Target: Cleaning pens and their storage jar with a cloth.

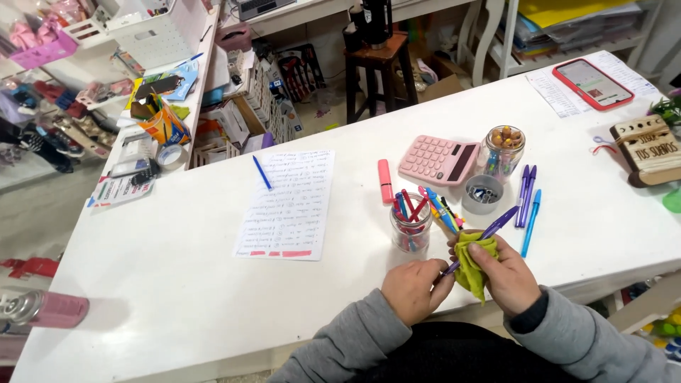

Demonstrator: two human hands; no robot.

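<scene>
A purple pen [496, 225] runs slantwise between both hands near the table's front edge. My left hand [411, 287] pinches its lower end. My right hand [507, 273] holds a yellow-green cloth [474, 259] wrapped around the pen's middle. Just beyond the hands stands a glass jar [410, 228] with several red and blue pens in it. Three loose purple and blue pens [527, 198] lie to the right of the jar.
On the white table [177, 284] lie a written sheet [287, 202], a blue pen [262, 171], a pink highlighter [385, 181], a pink calculator [438, 160], a jar of small items [501, 150], a round tin [482, 193], a phone in a red case [592, 83] and a wooden sign [649, 150]. A pink bottle [46, 310] lies at the left.
</scene>
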